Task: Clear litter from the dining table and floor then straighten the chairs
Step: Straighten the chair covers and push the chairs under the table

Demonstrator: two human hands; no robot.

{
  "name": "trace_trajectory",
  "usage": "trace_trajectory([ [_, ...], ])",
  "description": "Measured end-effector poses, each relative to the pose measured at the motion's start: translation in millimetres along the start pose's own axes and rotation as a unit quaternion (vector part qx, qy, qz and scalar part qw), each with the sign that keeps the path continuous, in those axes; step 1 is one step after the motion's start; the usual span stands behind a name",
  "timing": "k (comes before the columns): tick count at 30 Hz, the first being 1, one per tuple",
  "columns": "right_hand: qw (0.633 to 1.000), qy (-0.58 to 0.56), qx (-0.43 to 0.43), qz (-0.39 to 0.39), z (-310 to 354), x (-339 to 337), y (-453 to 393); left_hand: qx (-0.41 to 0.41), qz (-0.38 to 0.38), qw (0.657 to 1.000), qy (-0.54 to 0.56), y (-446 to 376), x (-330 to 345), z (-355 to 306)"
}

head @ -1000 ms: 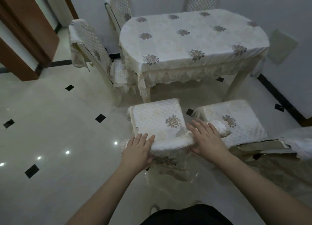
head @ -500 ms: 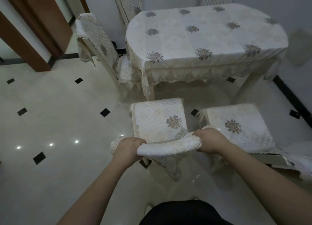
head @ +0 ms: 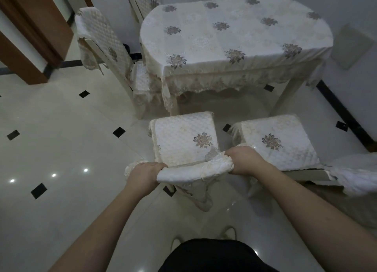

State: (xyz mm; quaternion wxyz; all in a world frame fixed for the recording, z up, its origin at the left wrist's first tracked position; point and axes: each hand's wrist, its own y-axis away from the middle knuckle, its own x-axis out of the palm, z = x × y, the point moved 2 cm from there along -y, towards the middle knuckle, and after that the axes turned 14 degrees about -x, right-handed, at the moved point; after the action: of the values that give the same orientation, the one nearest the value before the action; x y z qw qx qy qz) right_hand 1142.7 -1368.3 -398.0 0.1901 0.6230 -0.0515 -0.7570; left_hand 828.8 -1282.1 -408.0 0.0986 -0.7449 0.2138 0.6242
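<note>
The near chair (head: 183, 141) stands just short of the dining table (head: 234, 33), its quilted seat facing the table and its covered top rail lying across the bottom of the seat as seen from above. The left hand (head: 142, 175) grips the left end of that rail, fingers curled over the white cover so that the fingertips are hidden on the far side; the right hand (head: 243, 159) grips the right end the same way, knuckles up and fingertips tucked out of sight in the bunched cloth. The chair's legs are mostly hidden beneath the seat and the lace skirt hanging from the rail. Just right of this chair sits a second chair (head: 273, 141) with a matching flowered cushion; its back rail and a white cover at the picture's right edge are cut off, so how it stands is hard to tell. Left of the table a third chair (head: 102, 39) is tucked in with its seat partly under the lace-edged tablecloth, its back cover hanging loose and rumpled. Behind the table, a fourth chair (head: 142, 0) and another chair back are cropped by the top edge. The glossy floor (head: 61, 139) beside the near chair shows dark diamond tiles and light reflections. A brown door frame (head: 34, 27) stands far left of the table.
</note>
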Motion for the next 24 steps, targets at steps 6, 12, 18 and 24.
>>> trace_trajectory([
  [6,0.999,0.031,-0.015,-0.008,9.0,16.0,20.0,0.053,0.008,0.998,0.035,21.0,19.8,7.0],
  [12,0.999,0.043,-0.013,-0.001,20.8,28.0,34.3,0.064,0.010,0.996,0.066,31.2,16.1,9.1],
  [18,0.999,0.042,0.009,-0.010,23.8,29.9,62.4,0.125,-0.027,0.989,0.070,31.1,12.7,-0.4],
  [24,0.998,0.027,0.057,-0.018,-3.4,22.8,78.8,0.111,0.027,0.993,0.016,10.7,14.4,-30.8],
])
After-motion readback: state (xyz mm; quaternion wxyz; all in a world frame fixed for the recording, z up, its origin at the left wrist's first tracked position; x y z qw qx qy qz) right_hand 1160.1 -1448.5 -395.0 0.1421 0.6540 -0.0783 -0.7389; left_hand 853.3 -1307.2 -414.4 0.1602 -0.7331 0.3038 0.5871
